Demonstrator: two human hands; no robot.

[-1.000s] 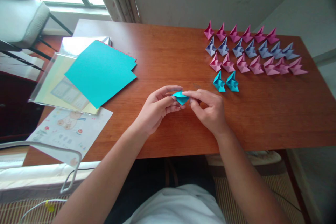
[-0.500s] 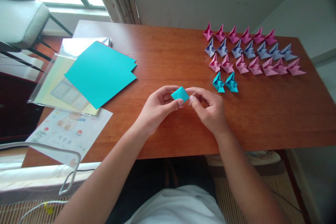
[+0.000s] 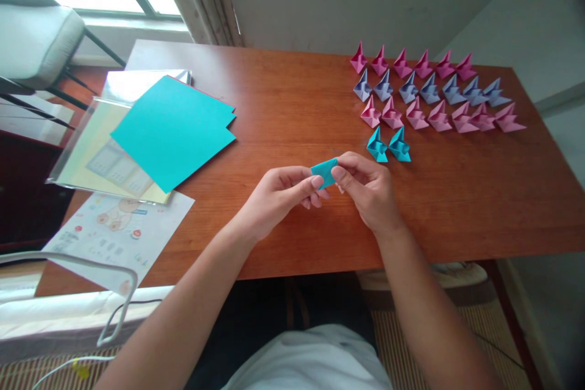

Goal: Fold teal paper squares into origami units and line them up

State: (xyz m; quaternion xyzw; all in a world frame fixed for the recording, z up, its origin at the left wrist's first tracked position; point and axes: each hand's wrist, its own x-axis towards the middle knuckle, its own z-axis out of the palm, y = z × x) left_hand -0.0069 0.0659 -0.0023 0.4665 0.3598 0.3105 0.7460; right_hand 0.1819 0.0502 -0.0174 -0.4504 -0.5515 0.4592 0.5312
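A small folded piece of turquoise paper (image 3: pixel 324 173) is held up between both hands over the middle of the table. My left hand (image 3: pixel 286 194) pinches its left side, thumb in front and fingers behind. At its right edge, my right hand (image 3: pixel 365 187) grips it between thumb and forefinger. Two finished-looking turquoise origami pieces (image 3: pixel 377 146) stand just beyond my right hand. Behind them run rows of light pink origami pieces (image 3: pixel 415 114), lavender ones (image 3: pixel 429 90) and dark pink ones (image 3: pixel 402 64).
To the left, turquoise paper sheets (image 3: pixel 173 134) lie on a clear plastic sleeve (image 3: pixel 68 158) with yellowish paper. A printed white sheet (image 3: pixel 123 237) with a bear drawing overlaps the front edge of the wooden table (image 3: pixel 283 91). A grey chair (image 3: pixel 41 36) stands by the window.
The folded paper has turned from a diamond showing its point upward to a slanted, narrower shape. My right hand now grips its right edge, and the paper sits slightly further right.
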